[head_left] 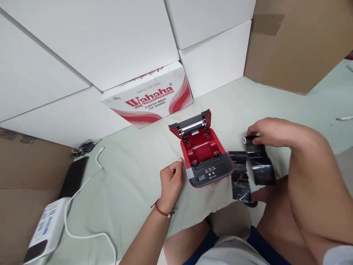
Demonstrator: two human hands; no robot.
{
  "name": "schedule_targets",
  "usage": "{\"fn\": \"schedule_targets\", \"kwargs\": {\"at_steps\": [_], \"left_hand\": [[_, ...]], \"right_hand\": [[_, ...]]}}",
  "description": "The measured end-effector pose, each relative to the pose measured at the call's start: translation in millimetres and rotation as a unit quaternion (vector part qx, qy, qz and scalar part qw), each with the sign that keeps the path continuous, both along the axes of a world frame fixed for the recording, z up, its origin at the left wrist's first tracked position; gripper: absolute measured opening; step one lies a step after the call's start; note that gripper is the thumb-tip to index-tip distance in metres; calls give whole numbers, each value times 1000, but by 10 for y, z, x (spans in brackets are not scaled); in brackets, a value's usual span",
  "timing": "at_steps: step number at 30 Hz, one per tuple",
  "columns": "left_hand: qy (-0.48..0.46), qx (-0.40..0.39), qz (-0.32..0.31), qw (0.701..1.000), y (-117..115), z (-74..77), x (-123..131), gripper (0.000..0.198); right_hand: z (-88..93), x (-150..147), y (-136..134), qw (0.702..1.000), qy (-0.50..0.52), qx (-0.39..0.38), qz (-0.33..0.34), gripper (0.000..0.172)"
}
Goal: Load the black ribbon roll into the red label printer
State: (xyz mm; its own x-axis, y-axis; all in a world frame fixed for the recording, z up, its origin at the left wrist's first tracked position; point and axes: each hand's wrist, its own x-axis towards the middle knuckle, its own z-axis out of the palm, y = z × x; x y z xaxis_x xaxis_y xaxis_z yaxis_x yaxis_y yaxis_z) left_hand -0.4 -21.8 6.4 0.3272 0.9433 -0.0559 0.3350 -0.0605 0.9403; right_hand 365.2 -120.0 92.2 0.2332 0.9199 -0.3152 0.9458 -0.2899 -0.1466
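Our knee (311,195) and shorts (234,250) fill the near edge; we sit at a pale cloth (129,184). L hand (171,180) is loosely curled, gripping nothing, thumb just beside the red printer (205,162), whose lid (191,125) stands open w/ an empty bay. R hand (271,132) pinches the black ribbon (260,163) at its small white core (244,140), right of the printer. Two loose lengths trail over the cloth toward our leg. Risks, as we judge them: the film looks crinkled, so a tug could crease or tear it. Slack may snag under the knee. Nothing holds the printer, so it could slide if bumped.
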Motion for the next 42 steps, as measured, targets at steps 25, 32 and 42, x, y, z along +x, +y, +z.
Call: {"fn": "schedule_targets", "kwargs": {"at_steps": [25,32,42], "left_hand": [[-36,235,-5,971,-166,73,-46,28],[-41,461,-92,881,-244,83,-88,41],[4,517,-150,843,-333,165,-29,55]], "right_hand": [[795,-753,-186,923,277,86,251,38],[473,-1265,338,970,70,120,202,38],[416,-1527,535,979,-13,29,200,35]]}}
